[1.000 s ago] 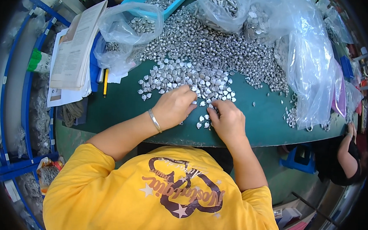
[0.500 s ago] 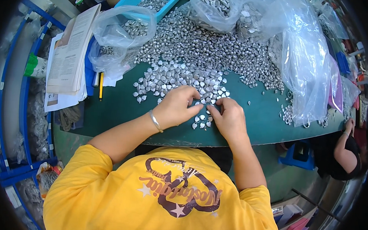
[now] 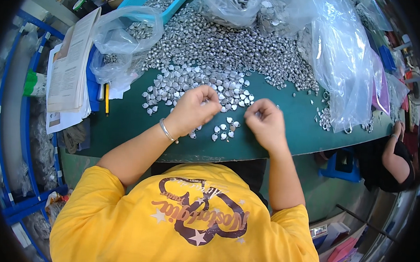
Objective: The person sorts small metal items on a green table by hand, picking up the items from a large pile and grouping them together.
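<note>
Both hands hover over the green tabletop with fingertips pinched. My left hand (image 3: 195,110), a silver bangle (image 3: 166,130) on its wrist, is at the near edge of a pile of small silver heart-shaped metal pieces (image 3: 179,77). My right hand (image 3: 268,125) is to the right of that pile, apart from the left. Whatever is in either pinch is too small or hidden to tell. Between the hands, nearer me, lies a small group of loose heart-shaped pieces (image 3: 224,127). A few more show just below my left hand.
Behind the hearts spreads a large heap of small grey metal parts (image 3: 224,44). Clear plastic bags (image 3: 339,66) and a blue tray (image 3: 178,6) stand around it. Papers (image 3: 73,71) and a yellow pencil (image 3: 107,99) lie at left. Another person's arm (image 3: 395,157) is at far right.
My hands have moved apart, the right one to the right and the left one slightly left. The small group of hearts between them is now uncovered. The whole view has shifted slightly.
</note>
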### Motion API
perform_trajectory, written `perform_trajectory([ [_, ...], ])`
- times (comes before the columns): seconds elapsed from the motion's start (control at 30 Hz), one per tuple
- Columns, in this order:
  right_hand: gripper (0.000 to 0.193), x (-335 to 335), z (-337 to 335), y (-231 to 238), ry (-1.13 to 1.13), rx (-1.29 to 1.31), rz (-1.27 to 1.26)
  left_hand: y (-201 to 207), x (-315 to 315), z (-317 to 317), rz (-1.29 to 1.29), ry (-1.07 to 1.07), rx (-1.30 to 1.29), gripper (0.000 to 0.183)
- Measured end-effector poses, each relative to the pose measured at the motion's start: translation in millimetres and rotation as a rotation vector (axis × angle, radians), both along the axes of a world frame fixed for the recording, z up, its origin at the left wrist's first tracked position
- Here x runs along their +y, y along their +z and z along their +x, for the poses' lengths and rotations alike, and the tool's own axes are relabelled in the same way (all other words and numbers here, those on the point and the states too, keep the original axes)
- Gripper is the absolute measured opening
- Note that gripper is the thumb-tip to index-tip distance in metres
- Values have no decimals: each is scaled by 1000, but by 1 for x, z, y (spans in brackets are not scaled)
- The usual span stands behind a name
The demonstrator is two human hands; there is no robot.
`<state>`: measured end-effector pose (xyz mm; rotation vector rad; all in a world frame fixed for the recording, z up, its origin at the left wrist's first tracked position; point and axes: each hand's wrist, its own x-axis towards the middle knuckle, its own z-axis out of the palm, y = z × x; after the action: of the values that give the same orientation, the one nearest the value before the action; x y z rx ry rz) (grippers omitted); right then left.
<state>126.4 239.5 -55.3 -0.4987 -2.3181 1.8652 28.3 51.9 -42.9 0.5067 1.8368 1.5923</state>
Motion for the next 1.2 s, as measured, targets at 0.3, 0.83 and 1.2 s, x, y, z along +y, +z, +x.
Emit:
perform_trajectory([
  [0.3, 21, 45, 61, 23, 217, -222, 573, -17, 6, 8, -299, -159, 1047, 15],
  [0.83, 9, 15, 21, 6, 153, -161, -737, -12, -7, 20, -273, -268, 767, 17],
  [1.2, 16, -22, 16, 5, 274, 113, 545, -13, -1, 27, -250, -287, 783, 14],
])
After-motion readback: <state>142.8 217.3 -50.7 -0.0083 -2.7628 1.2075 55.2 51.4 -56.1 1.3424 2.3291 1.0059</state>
